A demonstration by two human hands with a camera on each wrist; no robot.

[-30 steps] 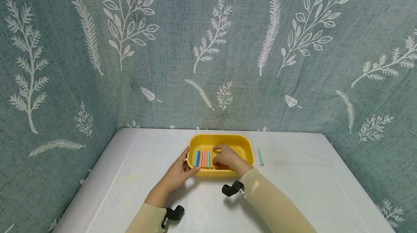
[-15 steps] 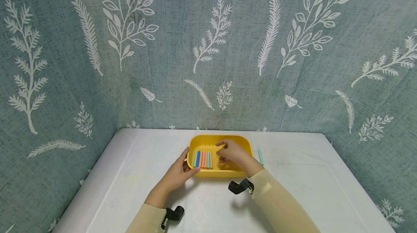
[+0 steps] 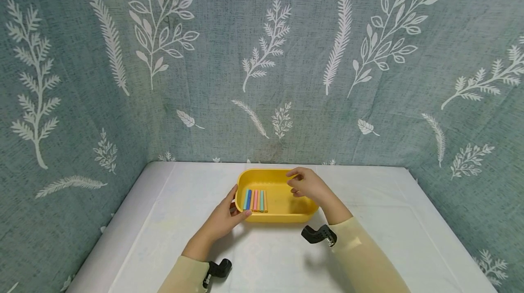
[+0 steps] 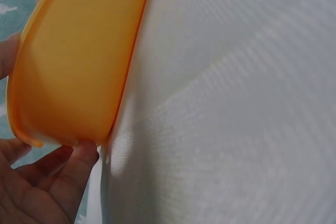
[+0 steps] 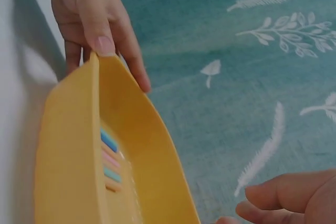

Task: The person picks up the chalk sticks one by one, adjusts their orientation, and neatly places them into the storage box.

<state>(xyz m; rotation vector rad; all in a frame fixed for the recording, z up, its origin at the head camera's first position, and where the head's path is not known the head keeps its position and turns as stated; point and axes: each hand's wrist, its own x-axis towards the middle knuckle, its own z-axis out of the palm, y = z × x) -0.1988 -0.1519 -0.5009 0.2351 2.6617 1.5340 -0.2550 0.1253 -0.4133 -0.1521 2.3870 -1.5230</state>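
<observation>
A yellow plastic tray (image 3: 282,218) stands on the white table. Several chalk sticks (image 3: 262,201), in light blue, dark blue, pink, green and orange, lie side by side in its left part. My left hand (image 3: 221,221) holds the tray's left end; in the right wrist view its thumb lies on the rim at the corner and its fingers are along the outside. Over the tray's right end is my right hand (image 3: 309,188), fingers loosely bent, with nothing visible between them. The right wrist view shows only part of this right hand (image 5: 296,198), beside the tray's rim.
White cloth covers the table (image 3: 393,234). Behind it and at both sides hangs a blue-green curtain (image 3: 213,70) with white leaf prints. Black wrist cameras (image 3: 319,234) are strapped at both sleeves.
My right hand has moved right and up from beside the chalk row to the tray's right end, covering the lone green chalk stick outside. My left hand and the row stay put.
</observation>
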